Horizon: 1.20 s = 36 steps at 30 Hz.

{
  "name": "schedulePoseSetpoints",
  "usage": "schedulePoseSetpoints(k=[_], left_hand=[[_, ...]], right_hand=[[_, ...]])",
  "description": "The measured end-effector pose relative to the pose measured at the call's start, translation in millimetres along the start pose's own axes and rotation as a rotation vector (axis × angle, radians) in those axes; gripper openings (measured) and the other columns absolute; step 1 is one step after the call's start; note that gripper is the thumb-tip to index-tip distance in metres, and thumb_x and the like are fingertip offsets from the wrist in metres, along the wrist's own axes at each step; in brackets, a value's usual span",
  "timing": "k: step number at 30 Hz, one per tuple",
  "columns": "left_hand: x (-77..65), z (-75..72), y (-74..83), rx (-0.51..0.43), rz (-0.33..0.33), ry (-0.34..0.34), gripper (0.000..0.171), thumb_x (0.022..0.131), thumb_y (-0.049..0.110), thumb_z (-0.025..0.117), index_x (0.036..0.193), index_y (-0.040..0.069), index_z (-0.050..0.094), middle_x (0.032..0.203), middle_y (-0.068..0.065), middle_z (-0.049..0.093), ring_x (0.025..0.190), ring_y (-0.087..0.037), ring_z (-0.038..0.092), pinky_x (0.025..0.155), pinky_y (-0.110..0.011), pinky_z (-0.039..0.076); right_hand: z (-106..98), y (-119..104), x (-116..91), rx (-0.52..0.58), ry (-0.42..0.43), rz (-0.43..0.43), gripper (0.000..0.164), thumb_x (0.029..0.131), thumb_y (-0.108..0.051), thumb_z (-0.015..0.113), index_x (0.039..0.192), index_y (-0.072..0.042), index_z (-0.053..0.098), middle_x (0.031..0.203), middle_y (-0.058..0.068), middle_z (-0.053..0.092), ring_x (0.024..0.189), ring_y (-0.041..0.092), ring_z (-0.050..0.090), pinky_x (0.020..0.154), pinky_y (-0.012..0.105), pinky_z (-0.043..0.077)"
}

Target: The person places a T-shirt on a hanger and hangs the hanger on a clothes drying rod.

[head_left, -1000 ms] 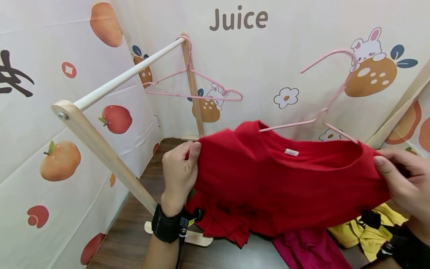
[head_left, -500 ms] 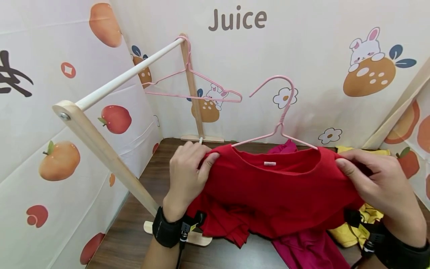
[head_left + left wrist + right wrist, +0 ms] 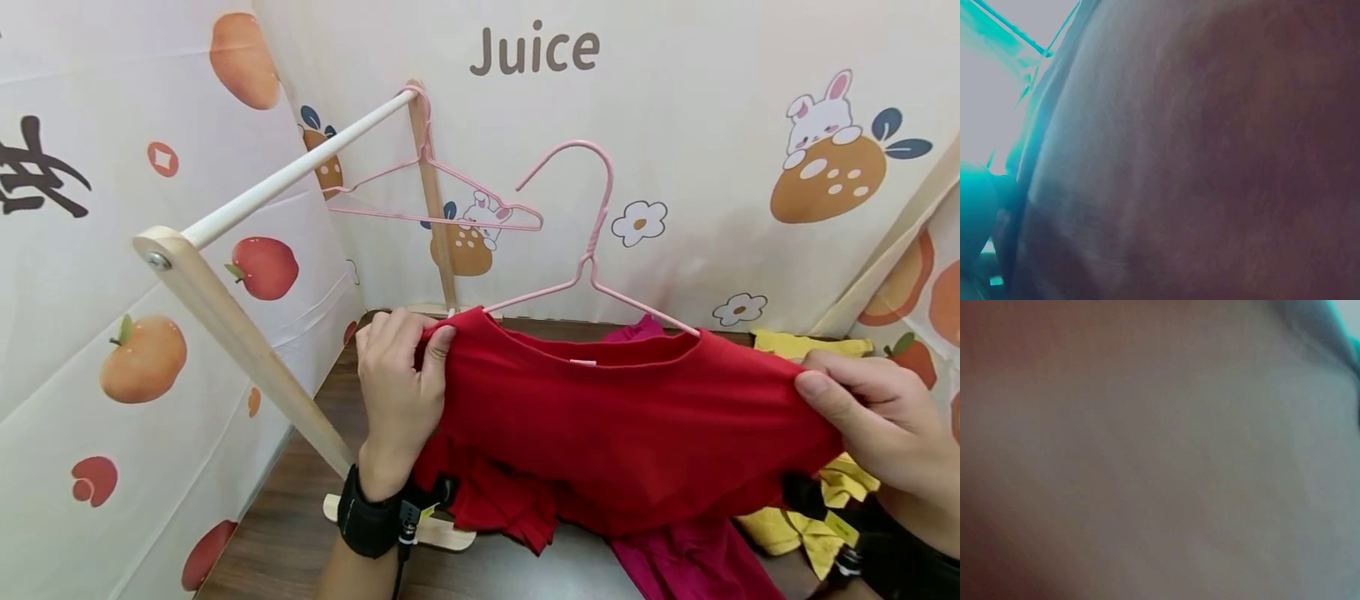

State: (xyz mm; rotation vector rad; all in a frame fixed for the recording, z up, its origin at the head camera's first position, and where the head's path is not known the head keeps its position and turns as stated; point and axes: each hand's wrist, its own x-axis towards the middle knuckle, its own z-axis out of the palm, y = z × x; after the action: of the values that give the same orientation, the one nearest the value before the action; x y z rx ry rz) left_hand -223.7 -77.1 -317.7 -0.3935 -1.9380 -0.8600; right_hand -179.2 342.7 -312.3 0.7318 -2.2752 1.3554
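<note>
A red shirt [image 3: 600, 417] is stretched between my two hands in the head view, its neckline facing up. Out of that neckline rises a pink hanger [image 3: 592, 250]; its hook and upper arms show, while the rest is hidden inside the cloth. My left hand [image 3: 397, 375] pinches the shirt's left shoulder between thumb and curled fingers. At the opposite shoulder, my right hand [image 3: 877, 408] grips the fabric the same way. Both wrist views are blurred and filled mostly by close surfaces, so they show little of the hold.
A wooden rack with a white rod [image 3: 300, 167] stands at the left, and another pink hanger [image 3: 435, 212] hangs at its far end. Magenta cloth [image 3: 697, 558] and yellow cloth [image 3: 780, 529] lie on the dark wooden table [image 3: 262, 542]. Printed curtains enclose the back and sides.
The hanger has shifted left and straightened, with both arms now under the shirt's shoulders. My right hand moved left, then back right, pulling the cloth taut.
</note>
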Motion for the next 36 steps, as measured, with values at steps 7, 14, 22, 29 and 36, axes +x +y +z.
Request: schedulePoseSetpoints(k=[7,14,22,29,36], left_hand=[[-3.4,-2.4,15.6,-0.169,-0.046,0.122,0.025,0.091,0.022,0.067,0.108,0.005,0.069,0.116,-0.015,0.063,0.113,-0.029,0.05,0.09,-0.041,0.038],[-4.8,-10.9,31.5,-0.404,0.233,0.097,0.011,0.091,0.014,0.062,0.087,0.004,0.066,0.084,-0.009,0.065,0.083,-0.023,0.059,0.077,-0.03,0.048],[-7.4,-15.6,37.2,-0.479,0.341,-0.019,0.012,0.096,0.014,0.06,0.088,0.006,0.064,0.076,-0.003,0.061,0.071,-0.015,0.056,0.063,-0.027,0.05],[-8.7,-22.0,40.2,-0.481,0.349,-0.028,0.012,0.096,0.015,0.061,0.088,0.007,0.065,0.074,-0.002,0.059,0.069,-0.014,0.054,0.06,-0.028,0.048],[-9.1,-28.3,42.1,-0.47,0.37,-0.02,0.015,0.097,0.017,0.059,0.089,0.007,0.064,0.072,-0.001,0.059,0.069,-0.013,0.054,0.059,-0.027,0.047]], right_hand=[[18.4,-13.3,-3.2,0.362,0.073,0.1,0.032,0.104,0.011,0.037,0.077,-0.001,0.052,0.066,0.003,0.049,0.05,0.018,0.052,0.039,0.029,0.036],[62.6,-23.9,11.2,0.613,0.087,-0.096,0.037,0.101,0.017,0.028,0.071,0.0,0.044,0.067,0.002,0.039,0.057,0.014,0.041,0.046,0.028,0.023],[108.7,-42.1,37.7,0.722,0.119,-0.105,0.037,0.105,0.009,0.031,0.075,0.0,0.051,0.068,0.001,0.05,0.055,0.014,0.053,0.042,0.03,0.031],[130.3,-73.9,68.4,0.714,0.149,0.01,0.032,0.108,-0.01,0.045,0.082,-0.006,0.063,0.069,-0.001,0.058,0.062,0.012,0.063,0.052,0.024,0.048],[151.0,-90.3,85.1,0.692,0.045,0.012,0.034,0.109,-0.015,0.044,0.077,-0.008,0.055,0.067,-0.001,0.054,0.061,0.013,0.062,0.051,0.027,0.048]])
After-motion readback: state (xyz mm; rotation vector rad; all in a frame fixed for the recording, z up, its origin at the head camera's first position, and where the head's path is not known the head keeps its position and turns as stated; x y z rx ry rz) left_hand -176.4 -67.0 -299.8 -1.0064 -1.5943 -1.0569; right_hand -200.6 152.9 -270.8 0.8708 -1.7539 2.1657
